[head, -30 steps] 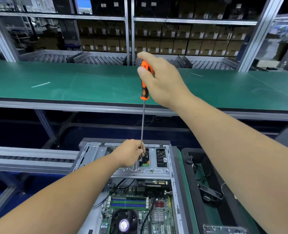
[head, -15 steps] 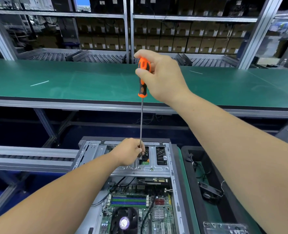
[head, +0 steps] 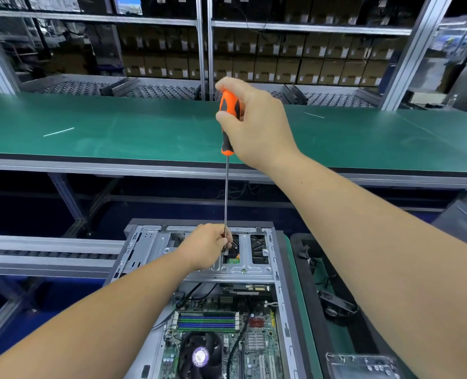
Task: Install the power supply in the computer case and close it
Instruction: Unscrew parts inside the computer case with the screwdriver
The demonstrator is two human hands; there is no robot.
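Note:
An open grey computer case (head: 280, 272) lies at the bottom centre, its motherboard (head: 259, 348) with a round CPU fan exposed. A long screwdriver (head: 226, 187) with an orange and black handle stands nearly upright over the case's far metal bracket. My right hand (head: 257, 124) grips the handle from the right. My left hand (head: 207, 246) pinches the lower end of the shaft, just above the bracket. The tip is hidden by my left hand's fingers. No power supply is plainly visible.
A black tray (head: 306, 266) with a green mat, cables and a small fan sits right of the case. A clear plastic box (head: 362, 365) lies at the bottom right. A green workbench (head: 117, 132) runs across the middle. A roller conveyor (head: 43, 253) is at the left; shelves of cartons stand behind.
My right hand has shifted on the handle, which shows more of its orange top. The screwdriver and my left hand stay at the same spot on the bracket.

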